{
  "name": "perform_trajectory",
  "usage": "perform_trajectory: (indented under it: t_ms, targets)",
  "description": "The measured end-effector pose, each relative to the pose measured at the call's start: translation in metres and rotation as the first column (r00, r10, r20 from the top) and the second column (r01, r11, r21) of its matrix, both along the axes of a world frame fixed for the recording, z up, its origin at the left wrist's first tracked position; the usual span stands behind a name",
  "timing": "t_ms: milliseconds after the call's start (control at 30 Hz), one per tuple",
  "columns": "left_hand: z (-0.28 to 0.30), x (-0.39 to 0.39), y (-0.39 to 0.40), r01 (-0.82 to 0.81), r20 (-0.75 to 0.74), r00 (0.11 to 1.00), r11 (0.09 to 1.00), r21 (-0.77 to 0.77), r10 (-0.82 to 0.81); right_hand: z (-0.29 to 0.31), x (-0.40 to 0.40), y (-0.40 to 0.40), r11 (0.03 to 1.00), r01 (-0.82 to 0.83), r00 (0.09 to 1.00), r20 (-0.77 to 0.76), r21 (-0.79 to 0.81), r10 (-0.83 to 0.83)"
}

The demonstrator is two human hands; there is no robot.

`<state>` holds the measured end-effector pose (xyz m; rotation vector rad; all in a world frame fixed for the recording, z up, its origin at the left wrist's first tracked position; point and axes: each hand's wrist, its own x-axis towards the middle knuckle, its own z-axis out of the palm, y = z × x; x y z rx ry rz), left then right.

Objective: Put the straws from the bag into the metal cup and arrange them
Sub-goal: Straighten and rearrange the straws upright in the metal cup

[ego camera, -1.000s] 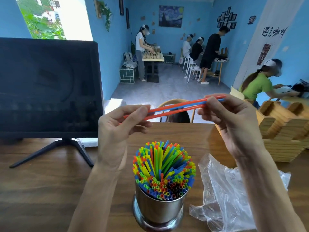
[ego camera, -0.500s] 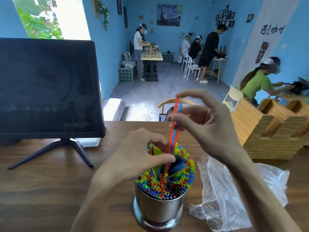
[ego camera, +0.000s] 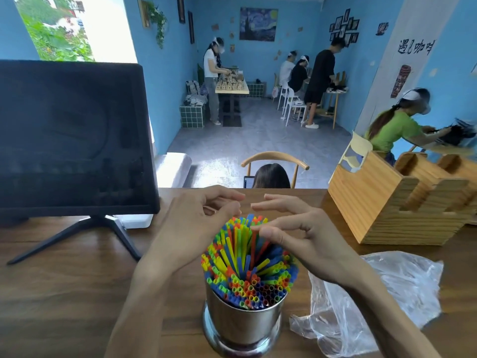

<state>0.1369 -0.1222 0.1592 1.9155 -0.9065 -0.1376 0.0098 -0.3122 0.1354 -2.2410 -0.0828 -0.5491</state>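
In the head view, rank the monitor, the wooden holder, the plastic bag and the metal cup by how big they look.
1. monitor, clearly largest.
2. wooden holder and plastic bag look alike; the holder is cut off at the frame edge, so no ranking.
3. metal cup, smallest, though nearest the camera.

The metal cup (ego camera: 244, 329) hides the lower lengths of the straws (ego camera: 247, 264), and its base is cut off by the near edge. The right hand (ego camera: 302, 239) covers the bunch's right side. The plastic bag (ego camera: 374, 303) and both forearms run out of frame. The monitor (ego camera: 69, 135) is cut off at left.
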Motion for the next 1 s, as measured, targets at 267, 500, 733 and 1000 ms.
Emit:
perform_trajectory:
  t_ms: [267,500,733,1000]
  targets:
    - [-0.007,0.002,-0.006,-0.017,-0.019,1.000,1.000,-0.012,0.017,0.003,0.025,-0.008,0.989,0.147,0.950,-0.276,-0.028,-0.149]
    - [-0.004,0.000,-0.004,-0.044,0.012,0.999,0.999,-0.023,0.044,0.016,0.030,-0.003,0.972,0.230,0.966,-0.134,0.042,-0.223]
    - [0.006,-0.008,-0.019,0.063,0.063,0.996,0.994,-0.089,-0.057,0.069,0.024,0.020,0.972,0.167,0.967,0.163,0.166,-0.194]
    - [0.035,-0.009,-0.012,0.028,-0.033,0.998,0.781,-0.624,-0.062,0.047,0.022,0.007,0.973,-0.014,0.995,-0.097,0.230,0.037]
